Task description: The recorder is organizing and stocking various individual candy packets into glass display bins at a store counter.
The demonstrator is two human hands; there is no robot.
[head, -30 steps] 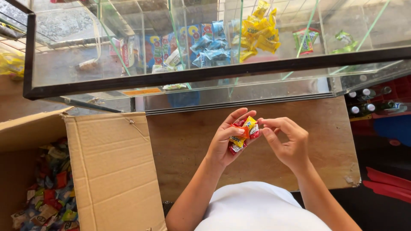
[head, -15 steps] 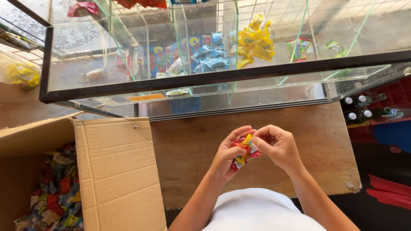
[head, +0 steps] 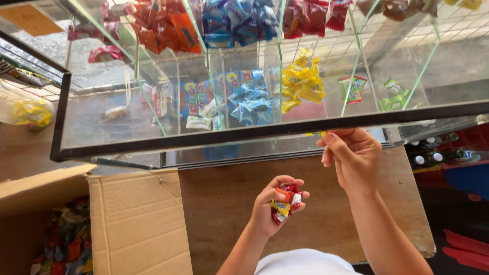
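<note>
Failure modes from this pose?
1. The left hand cups several small sweet packets loosely, fingers half open; one may slip onto the wooden counter.
2. The right hand pinches something yellow at the glass case's black rim, mostly hidden; it might drop short, outside the case.
3. The open cardboard box flap sits close to the left elbow and may get knocked.

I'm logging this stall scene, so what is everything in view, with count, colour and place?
Glass case: one, black-framed, across the top.
Sweet packets: many, yellow, blue, red, green, in its compartments.
Cardboard box: one, brown, lower left, open, mixed wrappers inside.
Wooden board: one, brown, under the hands.
Bottles: several, white-capped, right edge.
Left hand: holds a bunch of sweets, red and yellow.
Right hand: raised at the case's edge, pinching something yellow.
</note>
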